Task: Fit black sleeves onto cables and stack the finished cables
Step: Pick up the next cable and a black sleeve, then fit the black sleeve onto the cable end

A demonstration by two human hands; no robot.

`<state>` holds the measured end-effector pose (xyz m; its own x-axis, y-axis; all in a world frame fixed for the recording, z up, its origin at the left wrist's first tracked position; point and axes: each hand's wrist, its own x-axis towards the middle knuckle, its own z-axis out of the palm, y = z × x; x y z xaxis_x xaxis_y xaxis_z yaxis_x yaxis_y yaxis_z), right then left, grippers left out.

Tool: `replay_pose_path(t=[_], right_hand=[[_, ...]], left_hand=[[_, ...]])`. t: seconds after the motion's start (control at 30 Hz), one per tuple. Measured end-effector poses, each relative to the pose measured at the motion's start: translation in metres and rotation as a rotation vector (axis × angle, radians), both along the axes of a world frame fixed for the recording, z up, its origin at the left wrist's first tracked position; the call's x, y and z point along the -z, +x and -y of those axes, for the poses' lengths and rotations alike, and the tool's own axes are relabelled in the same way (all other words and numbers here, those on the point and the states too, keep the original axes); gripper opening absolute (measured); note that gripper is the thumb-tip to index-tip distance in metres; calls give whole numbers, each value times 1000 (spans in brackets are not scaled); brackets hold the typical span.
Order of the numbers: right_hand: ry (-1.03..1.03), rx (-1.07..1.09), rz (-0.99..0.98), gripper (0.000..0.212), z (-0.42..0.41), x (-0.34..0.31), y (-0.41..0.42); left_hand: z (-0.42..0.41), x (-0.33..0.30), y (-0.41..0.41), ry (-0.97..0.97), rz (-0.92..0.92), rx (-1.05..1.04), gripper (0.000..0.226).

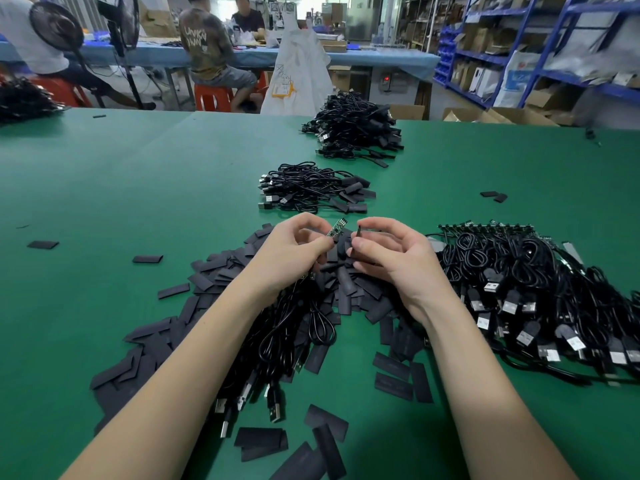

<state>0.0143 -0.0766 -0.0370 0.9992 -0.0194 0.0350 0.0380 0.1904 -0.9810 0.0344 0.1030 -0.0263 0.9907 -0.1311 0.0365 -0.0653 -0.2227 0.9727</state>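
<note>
A single head-worn wide-angle camera looks forward and down, close above the green felt-covered table [104, 188], workshop shelving beyond.

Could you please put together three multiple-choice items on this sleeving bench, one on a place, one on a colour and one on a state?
1. Where do the unsleeved cables with bare boards lie?
A. far left edge
B. right of the hands
C. on a stool

2. What colour is the table mat?
A. green
B. red
C. white

3. What is the left hand doing?
A. lying flat and empty
B. pinching a cable's small circuit board
C. lifting a box

Answers:
1 B: the unsleeved cables lie right of the right hand, their boards in a row.
2 A: the table mat is green.
3 B: the left hand pinches the circuit board, while the right hand holds a black sleeve.
</note>
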Motion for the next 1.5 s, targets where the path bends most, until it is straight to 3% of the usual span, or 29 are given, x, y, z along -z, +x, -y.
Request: replay_pose_path(t=[0.4, 0.57, 0.7, 0.97, 1.1, 1.27, 1.5], right_hand=[[66, 31, 7, 20, 2, 2, 2], [308, 86, -7, 34, 4, -4, 3], [450, 109, 19, 16, 4, -6, 4], [476, 123, 15, 28, -3, -6, 3], [507, 65, -24, 16, 0, -8, 1], [585, -42, -94, 22, 5, -10, -1], [518, -32, -104, 14, 9, -11, -1]], left_hand=[[2, -6, -5, 13, -18, 70, 6], [2, -7, -6, -86, -98, 124, 10], [4, -6, -7, -211, -148, 183, 10], [4, -6, -7, -302, -183, 221, 5], [3, -5, -7, -363, -215, 239, 6], [4, -4, -6, -407, -214, 227, 8], [6, -3, -6, -416, -222, 172, 11]])
